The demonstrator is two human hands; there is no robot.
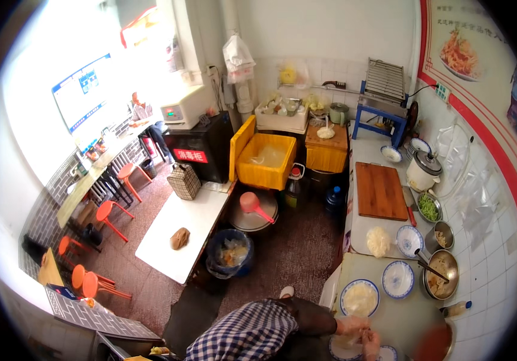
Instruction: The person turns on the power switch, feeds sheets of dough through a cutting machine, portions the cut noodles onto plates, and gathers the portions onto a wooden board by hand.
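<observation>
Both my hands are close together at the lower right, over a blue-rimmed plate. My left hand reaches in from the left, its fingers pinching thin translucent plastic film. Close against it, my right hand grips the film too; its fingertips are partly hidden. Just beyond stands a plate of pale, plastic-covered contents. Another patterned plate sits to its right, and the rim of a further dish shows beside my right hand.
Along the right wall are a steel bowl with utensils, a bowl of chopped greens, a knife, a wooden cutting board and a rice cooker. A lined bin and an open yellow box stand ahead. A person sits far left.
</observation>
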